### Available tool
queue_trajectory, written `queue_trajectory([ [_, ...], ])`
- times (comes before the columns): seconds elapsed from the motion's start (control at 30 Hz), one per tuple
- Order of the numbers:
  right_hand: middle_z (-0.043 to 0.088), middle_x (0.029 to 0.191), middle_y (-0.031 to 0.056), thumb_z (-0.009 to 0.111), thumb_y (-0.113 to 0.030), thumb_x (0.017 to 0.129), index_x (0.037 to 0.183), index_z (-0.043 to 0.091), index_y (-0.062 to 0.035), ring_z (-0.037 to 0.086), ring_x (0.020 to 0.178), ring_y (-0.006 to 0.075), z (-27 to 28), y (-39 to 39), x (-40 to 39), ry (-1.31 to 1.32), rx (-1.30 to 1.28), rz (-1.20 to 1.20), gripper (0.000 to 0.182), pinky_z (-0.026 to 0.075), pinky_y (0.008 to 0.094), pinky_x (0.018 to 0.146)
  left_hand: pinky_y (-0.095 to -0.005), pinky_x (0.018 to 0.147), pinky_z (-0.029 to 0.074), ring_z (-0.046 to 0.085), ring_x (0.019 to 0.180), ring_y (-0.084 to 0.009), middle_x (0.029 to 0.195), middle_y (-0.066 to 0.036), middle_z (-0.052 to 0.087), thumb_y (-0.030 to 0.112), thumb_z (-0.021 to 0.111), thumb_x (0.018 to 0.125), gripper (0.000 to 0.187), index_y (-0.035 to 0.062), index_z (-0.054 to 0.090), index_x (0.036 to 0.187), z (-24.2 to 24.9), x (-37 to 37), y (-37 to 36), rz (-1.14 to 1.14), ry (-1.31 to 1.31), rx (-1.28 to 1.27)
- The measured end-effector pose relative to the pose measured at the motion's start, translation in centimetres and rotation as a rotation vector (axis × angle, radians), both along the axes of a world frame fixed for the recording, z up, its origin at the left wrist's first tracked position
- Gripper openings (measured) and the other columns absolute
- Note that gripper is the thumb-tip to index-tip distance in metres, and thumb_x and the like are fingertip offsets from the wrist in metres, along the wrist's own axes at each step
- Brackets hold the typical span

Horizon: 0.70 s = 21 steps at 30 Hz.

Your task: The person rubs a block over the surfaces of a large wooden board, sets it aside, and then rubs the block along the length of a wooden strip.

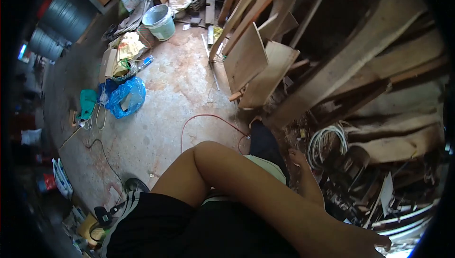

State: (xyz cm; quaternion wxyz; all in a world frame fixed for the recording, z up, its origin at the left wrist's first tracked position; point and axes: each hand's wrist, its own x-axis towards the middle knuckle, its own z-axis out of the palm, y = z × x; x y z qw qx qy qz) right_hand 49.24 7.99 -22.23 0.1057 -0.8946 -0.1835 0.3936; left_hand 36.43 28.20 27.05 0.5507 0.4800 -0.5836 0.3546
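My left arm bends at the elbow and crosses in front of my body to the lower right. At its end my left hand (379, 243) is half cut off by the dark edge of the view, its fingers curled; what they hold, if anything, is hidden. White curved strips (407, 227) lie right beside it. Further up, my right hand (297, 157) hangs low with its fingers folded in and nothing showing in them. A coil of white cable (327, 144) is just right of it. My dark-trousered leg (265, 144) stands to its left.
Planks (350, 63) and board pieces (246, 61) lean at the upper right. A red hose (204, 115) loops over the concrete floor. A bucket (160, 22), a blue plastic bag (128, 97) and a green cloth (87, 103) stand or lie left. Metal drums (71, 11) are at the far left.
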Motion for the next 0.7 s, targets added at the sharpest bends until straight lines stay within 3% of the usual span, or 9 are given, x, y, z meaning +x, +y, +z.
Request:
queue_trajectory([
  [0.13, 0.065, 0.113, 0.0168, 0.052, -0.029, 0.084, 0.114, 0.064, -0.0069, 0.061, 0.107, 0.0341, -2.9, 5.9, 9.0, 0.019, 0.057, 0.213, 0.039, 0.047, 0.0407, 0.093, -0.0497, 0.087, 0.044, 0.059, 0.089, -0.0287, 0.083, -0.010, 0.061, 0.019, 0.055, 0.085, 0.018, 0.0043, 0.061, 0.078, -0.1, 9.4, 4.3, 0.093, -0.018, 0.054],
  [0.2, 0.065, 0.112, 0.0173, 0.051, -0.028, 0.085, 0.112, 0.064, -0.0066, 0.060, 0.107, 0.0353, -3.4, 10.0, 12.8, 0.036, 0.058, 0.249, 0.037, 0.047, 0.0417, 0.093, -0.0505, 0.084, 0.043, 0.059, 0.090, -0.0292, 0.084, -0.010, 0.061, 0.023, 0.055, 0.086, 0.020, 0.0040, 0.060, 0.080, -0.7, 14.4, 5.9, -0.070, 0.184, 0.029],
  [0.33, 0.063, 0.109, 0.0182, 0.042, -0.021, 0.090, 0.105, 0.063, -0.0083, 0.058, 0.103, 0.0384, -5.1, 18.1, 20.3, -0.023, 0.038, 0.330, 0.029, 0.047, 0.0450, 0.090, -0.0503, 0.082, 0.043, 0.058, 0.089, -0.0301, 0.084, -0.010, 0.061, 0.027, 0.054, 0.087, 0.023, 0.0041, 0.058, 0.082, -3.0, 22.7, 8.0, -0.137, 0.241, -0.067],
  [0.37, 0.063, 0.110, 0.0178, 0.047, -0.023, 0.089, 0.110, 0.063, -0.0093, 0.058, 0.104, 0.0390, -5.7, 19.5, 21.8, -0.039, 0.100, 0.338, 0.029, 0.047, 0.0462, 0.090, -0.0504, 0.082, 0.042, 0.058, 0.087, -0.0305, 0.085, -0.011, 0.060, 0.028, 0.054, 0.087, 0.024, 0.0045, 0.058, 0.083, -3.6, 24.5, 8.7, -0.110, 0.244, -0.030],
  [0.43, 0.063, 0.111, 0.0173, 0.051, -0.024, 0.088, 0.114, 0.062, -0.0102, 0.058, 0.104, 0.0396, -5.8, 21.7, 24.3, -0.029, 0.165, 0.350, 0.031, 0.047, 0.0474, 0.090, -0.0505, 0.082, 0.042, 0.058, 0.086, -0.0309, 0.085, -0.011, 0.060, 0.029, 0.053, 0.088, 0.025, 0.0049, 0.057, 0.084, -4.7, 27.3, 10.1, -0.076, 0.272, 0.002],
  [0.5, 0.063, 0.111, 0.0175, 0.053, -0.024, 0.088, 0.114, 0.062, -0.0107, 0.058, 0.106, 0.0383, -3.8, 24.4, 26.3, -0.010, 0.145, 0.264, 0.030, 0.047, 0.0474, 0.091, -0.0508, 0.081, 0.042, 0.057, 0.087, -0.0300, 0.087, -0.011, 0.060, 0.031, 0.053, 0.087, 0.026, 0.0061, 0.058, 0.084, -5.7, 29.5, 11.3, -0.005, 0.292, -0.171],
  [0.63, 0.062, 0.111, 0.0190, 0.054, -0.025, 0.087, 0.115, 0.061, -0.0102, 0.057, 0.107, 0.0377, -5.0, 26.2, 28.7, 0.037, 0.075, 0.275, 0.032, 0.046, 0.0469, 0.091, -0.0469, 0.081, 0.043, 0.056, 0.088, -0.0302, 0.089, -0.011, 0.061, 0.032, 0.051, 0.088, 0.028, 0.0055, 0.058, 0.085, -7.1, 32.3, 13.3, 0.058, 0.253, -0.259],
  [0.7, 0.063, 0.111, 0.0188, 0.053, -0.025, 0.087, 0.115, 0.061, -0.0099, 0.057, 0.107, 0.0377, -5.2, 26.1, 28.9, 0.040, 0.045, 0.270, 0.032, 0.046, 0.0468, 0.091, -0.0479, 0.090, 0.041, 0.056, 0.090, -0.0294, 0.086, -0.011, 0.059, 0.027, 0.054, 0.082, 0.023, 0.0049, 0.060, 0.078, -6.6, 32.3, 15.1, -0.022, 0.326, -0.238],
])
